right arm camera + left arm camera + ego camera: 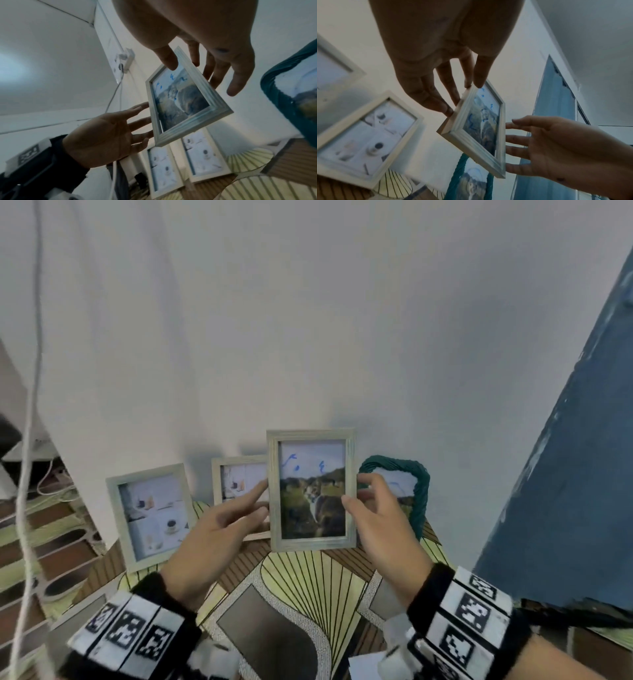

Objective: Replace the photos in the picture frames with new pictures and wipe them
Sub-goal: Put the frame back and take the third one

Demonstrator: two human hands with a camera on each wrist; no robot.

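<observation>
A grey-washed wooden picture frame (311, 491) with a cat photo and blue marks on its glass stands upright between my hands. My left hand (262, 498) has straight fingers whose tips touch the frame's left edge (481, 129). My right hand (356, 491) pinches the right edge, thumb on the front and fingers behind, as the right wrist view shows (185, 63). The frame (178, 102) faces me. I cannot tell whether its bottom edge rests on the table.
Two pale frames (150, 515) (236, 481) with coffee photos lean on the white wall. A teal woven frame (421, 491) stands behind my right hand. The patterned table (308, 583) lies below, a blue door (565, 474) at right, a white cord (27, 440) at left.
</observation>
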